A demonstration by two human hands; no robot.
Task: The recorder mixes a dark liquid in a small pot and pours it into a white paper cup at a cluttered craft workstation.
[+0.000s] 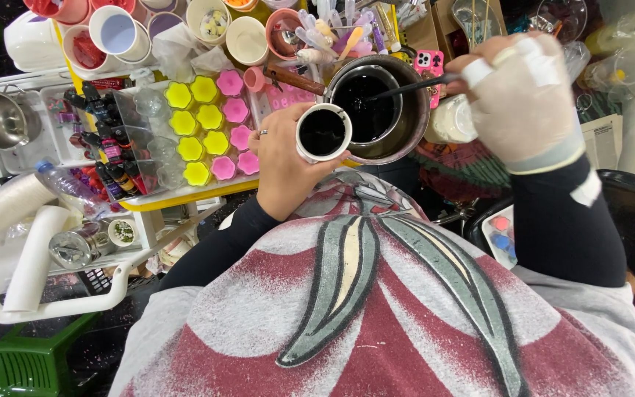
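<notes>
- Shirt fabric (376,323), grey with a red and dark grey leaf-like print, fills the near part of the view, with black sleeves running out to both hands.
- Left hand (281,165), bare with a ring on one finger, has its fingers wrapped tight around a small white cup (323,132) filled with black liquid; the cup is held up just beside the near rim of the metal pot.
- Right hand (519,99), in a pale glove with white tape on some fingers, has its fingers closed on a thin dark stick (413,87) that slants down into the pot.
- Metal pot (384,110) with a brown wooden handle (295,79) holds black liquid, and the tip of the stick dips into it.
- Left of the cup, on a yellow tray (185,195) on the bench, sit flower-shaped moulds: yellow moulds (192,125) in two columns and pink moulds (235,132) beside them.
- Small dark bottles (104,147) stand in a clear box left of the moulds.
- Further back, white and pink cups (248,38) crowd the bench, and a pink phone case (428,65) stands behind the pot.
</notes>
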